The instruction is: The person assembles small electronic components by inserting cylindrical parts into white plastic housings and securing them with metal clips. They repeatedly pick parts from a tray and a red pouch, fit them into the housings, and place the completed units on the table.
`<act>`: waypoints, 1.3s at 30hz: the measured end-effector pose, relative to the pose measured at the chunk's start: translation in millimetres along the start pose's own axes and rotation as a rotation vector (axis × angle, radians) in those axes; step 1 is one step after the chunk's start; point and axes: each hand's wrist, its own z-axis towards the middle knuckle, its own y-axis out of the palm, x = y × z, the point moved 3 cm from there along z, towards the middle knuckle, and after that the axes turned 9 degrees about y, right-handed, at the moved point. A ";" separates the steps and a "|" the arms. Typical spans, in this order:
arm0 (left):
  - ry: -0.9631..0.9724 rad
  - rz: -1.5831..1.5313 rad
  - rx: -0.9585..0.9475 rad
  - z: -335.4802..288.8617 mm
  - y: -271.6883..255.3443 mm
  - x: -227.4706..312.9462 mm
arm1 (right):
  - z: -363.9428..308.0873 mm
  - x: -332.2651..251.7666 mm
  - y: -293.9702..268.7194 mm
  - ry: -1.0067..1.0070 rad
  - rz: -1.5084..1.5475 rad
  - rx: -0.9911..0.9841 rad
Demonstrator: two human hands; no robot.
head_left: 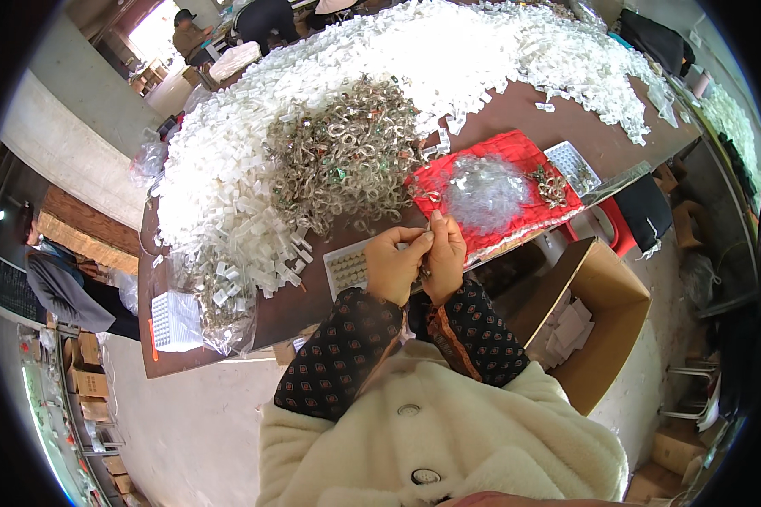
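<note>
My left hand point(394, 264) and my right hand point(446, 257) meet above the table's near edge, fingertips pinched together. Between them is something small, mostly hidden by the fingers; a bit of dull metal shows below. Partly under my left hand lies a white tray point(343, 267) with rows of small round pieces. Just beyond my right hand, a red cloth point(516, 145) carries a heap of clear plastic film pieces point(487, 196) and a small cluster of metal pieces point(551, 188). Further off to the left rises a tangled pile of silvery, ring-shaped metal pieces point(347, 156).
Small white and clear plastic pieces point(220, 160) spread in a big heap over the brown table point(583, 127). White trays stand at the left corner point(176, 321) and beside the cloth point(572, 166). An open cardboard box point(621, 325) sits below right. Other people point(192, 38) are beyond.
</note>
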 end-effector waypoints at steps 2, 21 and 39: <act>-0.002 0.013 0.002 0.9 -0.6 -0.4 | 0.8 2.2 -2.4 0.020 0.010 -0.007; 0.212 0.297 0.034 22.3 -10.6 -11.3 | 11.1 10.2 -1.9 0.065 0.073 0.048; 0.337 0.362 0.128 25.2 -11.0 -25.9 | 38.8 39.1 -63.7 0.017 -0.312 -0.100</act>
